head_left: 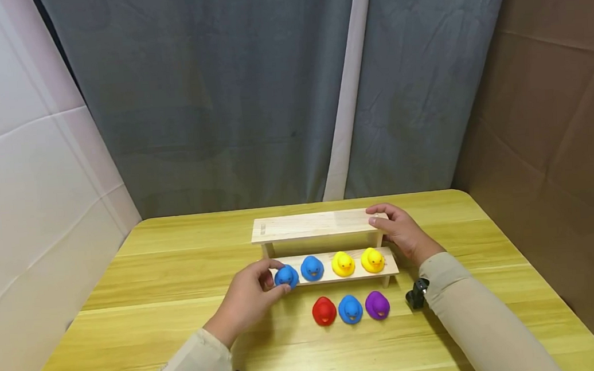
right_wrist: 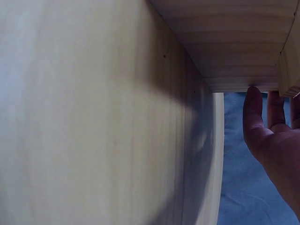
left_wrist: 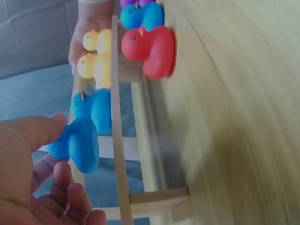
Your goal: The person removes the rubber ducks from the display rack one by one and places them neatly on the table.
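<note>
My left hand (head_left: 248, 295) pinches a blue rubber duck (head_left: 286, 276) between thumb and fingers. In the left wrist view the held duck (left_wrist: 83, 145) is tilted, close over the lower board's left end. On the lower board of a two-step wooden stand (head_left: 310, 225), another blue duck (head_left: 312, 268) and two yellow ducks, one in the middle (head_left: 343, 264) and one at the right (head_left: 372, 260), stand in a row. My right hand (head_left: 406, 232) grips the right end of the upper board, thumb at its front; in the right wrist view its fingers (right_wrist: 253, 110) touch the wood.
In front of the stand, a red duck (head_left: 324, 311), a blue duck (head_left: 350, 309) and a purple duck (head_left: 377, 306) line up on the wooden table (head_left: 184, 343). Grey curtains (head_left: 208, 100) hang behind, with a white cloth (head_left: 30, 146) left and a brown one (head_left: 556, 121) right.
</note>
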A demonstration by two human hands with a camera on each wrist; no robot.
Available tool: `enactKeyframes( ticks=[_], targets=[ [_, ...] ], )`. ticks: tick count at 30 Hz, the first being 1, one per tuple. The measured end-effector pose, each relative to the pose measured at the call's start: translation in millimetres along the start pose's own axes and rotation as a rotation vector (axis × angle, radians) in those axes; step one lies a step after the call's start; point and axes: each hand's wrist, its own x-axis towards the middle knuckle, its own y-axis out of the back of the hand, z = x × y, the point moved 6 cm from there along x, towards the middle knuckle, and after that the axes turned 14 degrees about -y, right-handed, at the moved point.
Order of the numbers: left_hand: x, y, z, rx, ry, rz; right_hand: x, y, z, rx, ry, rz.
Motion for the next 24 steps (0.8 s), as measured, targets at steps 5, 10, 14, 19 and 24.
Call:
enactKeyframes(
  ticks=[5,10,14,19,24],
  targets=[
    [-4.5,-3.1,5.1,-0.019,-0.012,-0.006,0.0,0,0,-0.003,0.003,0.001],
    [-8.9,-5.7,8.3,-0.038,-0.017,-0.016,1.3,0,0,-0.007,0.002,0.001],
    [-12.8,-7.1,11.4,-0.056,-0.022,-0.027,1.2,0,0,-0.004,0.005,0.000],
    [-18.9,-9.9,13.9,-0.076,-0.030,-0.038,0.3,0,0,-0.001,0.006,-0.002],
    [-23.9,-13.0,13.2,-0.084,-0.047,-0.054,0.1,0,0,0.003,0.002,-0.002]
  ],
)
